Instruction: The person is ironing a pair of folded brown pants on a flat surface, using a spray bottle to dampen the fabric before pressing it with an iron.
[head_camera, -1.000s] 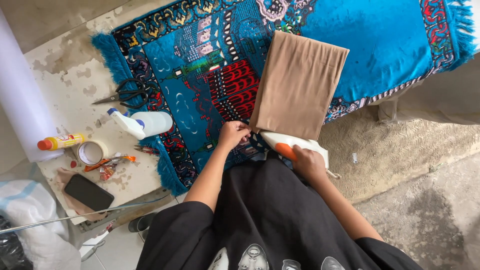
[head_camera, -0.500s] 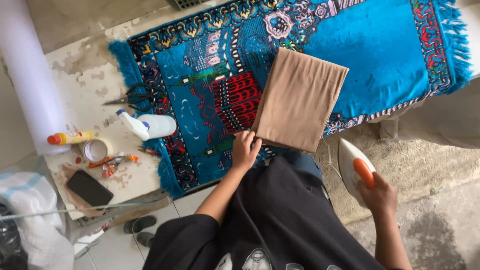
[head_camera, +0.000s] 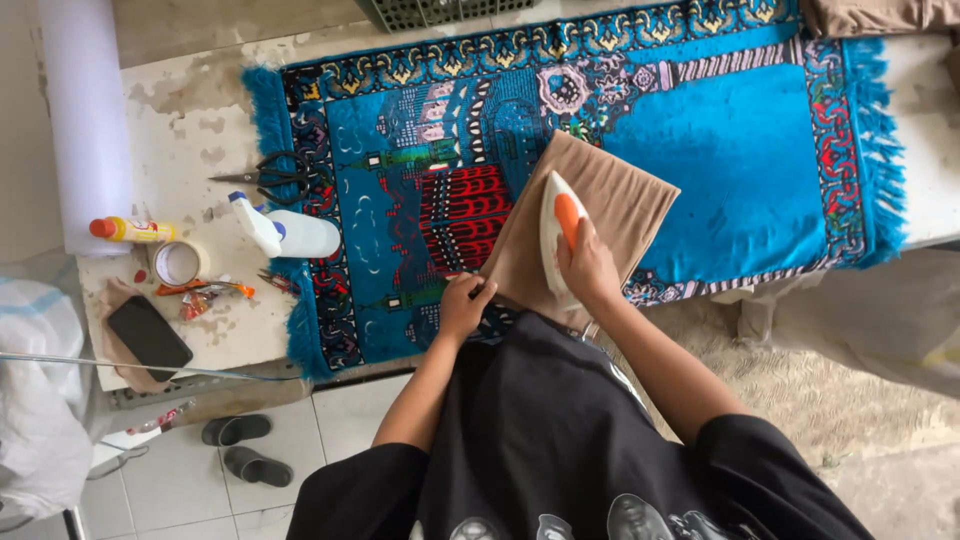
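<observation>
While gripping iron (head_camera: 556, 232), right hand (head_camera: 588, 268) mid-cloth (head_camera: 620, 195).

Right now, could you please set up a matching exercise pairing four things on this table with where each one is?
Things:
1. iron
2. scissors
3. black phone
4. spray bottle

Places:
A. at the table's near left corner
B. on the folded tan cloth, under the right hand
C. just left of the rug's fringe, past the spray bottle
D. lying at the blue rug's left edge

Pairs: 1-B, 2-C, 3-A, 4-D
</observation>
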